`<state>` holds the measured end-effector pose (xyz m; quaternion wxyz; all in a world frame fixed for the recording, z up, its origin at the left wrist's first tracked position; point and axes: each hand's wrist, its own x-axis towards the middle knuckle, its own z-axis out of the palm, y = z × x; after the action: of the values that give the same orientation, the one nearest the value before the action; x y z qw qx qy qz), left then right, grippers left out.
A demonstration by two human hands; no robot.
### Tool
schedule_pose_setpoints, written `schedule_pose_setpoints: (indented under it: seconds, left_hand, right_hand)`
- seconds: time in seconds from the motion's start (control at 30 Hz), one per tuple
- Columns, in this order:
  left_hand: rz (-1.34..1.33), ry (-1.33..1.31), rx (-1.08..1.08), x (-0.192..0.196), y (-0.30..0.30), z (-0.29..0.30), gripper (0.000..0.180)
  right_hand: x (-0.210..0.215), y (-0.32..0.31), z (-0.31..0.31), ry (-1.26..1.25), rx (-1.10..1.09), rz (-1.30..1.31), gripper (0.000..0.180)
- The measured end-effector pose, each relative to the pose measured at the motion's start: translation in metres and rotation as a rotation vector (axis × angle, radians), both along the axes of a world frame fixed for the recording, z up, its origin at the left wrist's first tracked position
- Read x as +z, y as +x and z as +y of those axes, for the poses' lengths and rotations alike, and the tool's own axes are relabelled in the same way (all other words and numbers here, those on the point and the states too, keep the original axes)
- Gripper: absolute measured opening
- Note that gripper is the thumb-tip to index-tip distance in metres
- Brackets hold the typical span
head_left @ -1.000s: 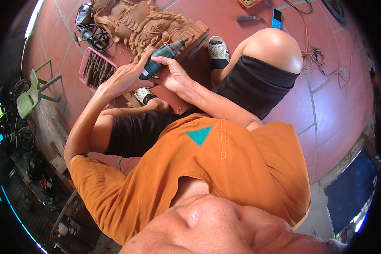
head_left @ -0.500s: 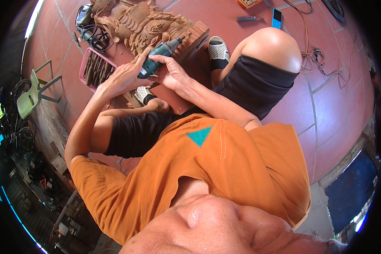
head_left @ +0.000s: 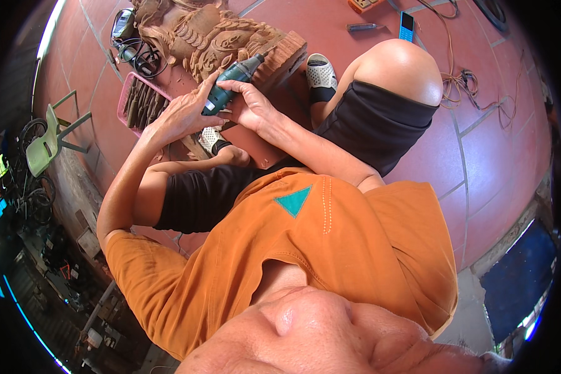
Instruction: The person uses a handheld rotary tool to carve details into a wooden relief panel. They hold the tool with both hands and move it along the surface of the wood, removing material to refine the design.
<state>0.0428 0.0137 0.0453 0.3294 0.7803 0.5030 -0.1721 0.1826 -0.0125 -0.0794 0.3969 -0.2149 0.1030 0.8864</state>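
A dark green rotary tool (head_left: 229, 82) is held between my two hands, its narrow nose pointing up and to the right. My left hand (head_left: 184, 114) wraps round its left side, with the fingers partly hidden behind the body. From the right, my right hand (head_left: 254, 106) grips the same tool, its thumb lying across the top. Right behind the tool's nose lies a carved brown wooden figure (head_left: 212, 43) with raised, detailed relief and a flat base at its right end. Whether the tool's tip touches the wood I cannot tell.
A pink basket (head_left: 123, 103) of carving tools stands left of my hands. Beyond it are a black corded device (head_left: 123, 25) and cables. A blue phone (head_left: 407, 26), a small blade-like tool (head_left: 361, 27) and a tangled cord (head_left: 464, 81) lie right. A green chair (head_left: 42, 153) stands far left.
The rotary tool and both hands have barely shifted; the nose sits a touch further left. The grip is the same.
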Motion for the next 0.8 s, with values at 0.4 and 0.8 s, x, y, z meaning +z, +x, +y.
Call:
schedule_pose_setpoints:
  seconds: [0.4, 0.8]
  left_hand:
    - [-0.051, -0.013, -0.033, -0.0014, -0.0028, 0.0026, 0.102]
    - [-0.025, 0.006, -0.085, -0.0074, -0.0062, 0.0037, 0.102]
  right_hand:
    - [-0.0006, 0.0019, -0.0021, -0.014, -0.008, 0.029, 0.034]
    - [0.0027, 0.0030, -0.0067, -0.050, -0.031, 0.051, 0.036]
